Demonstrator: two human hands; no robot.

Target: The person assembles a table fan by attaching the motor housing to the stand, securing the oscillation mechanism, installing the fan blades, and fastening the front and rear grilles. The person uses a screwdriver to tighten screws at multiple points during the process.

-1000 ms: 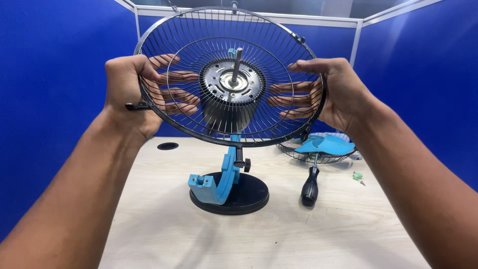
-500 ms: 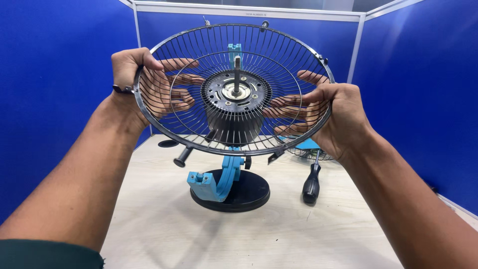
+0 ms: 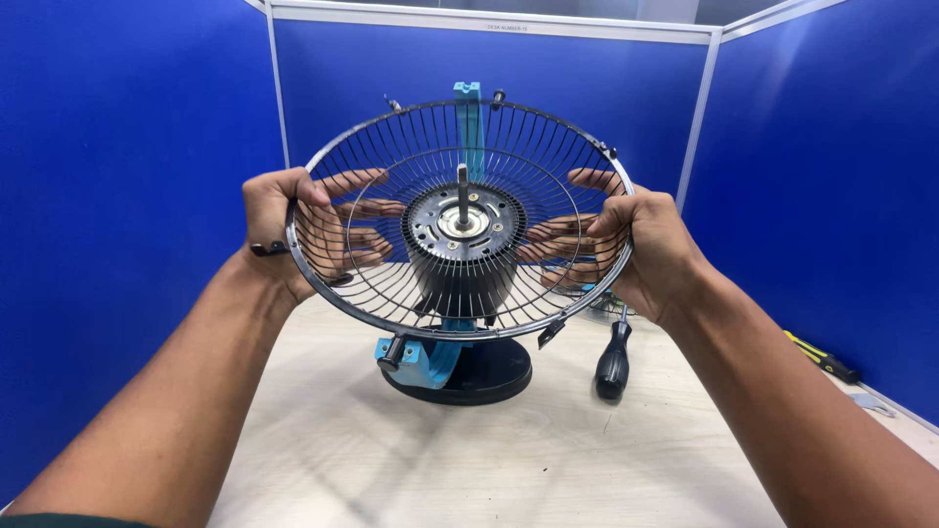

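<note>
Here, a pale table (image 3: 323, 460) is enclosed by blue partition walls (image 3: 127, 176). Above it, a round wire fan guard (image 3: 391, 166) with a black motor (image 3: 460, 259) at its centre is held up, tilted toward the camera. Its rim is gripped by the left hand (image 3: 284, 235) and the right hand (image 3: 646, 249), fingers spread behind the wires. Below stands a black fan base (image 3: 489, 376) with a blue bracket. A black-handled screwdriver (image 3: 613, 364) lies just beside the base.
</note>
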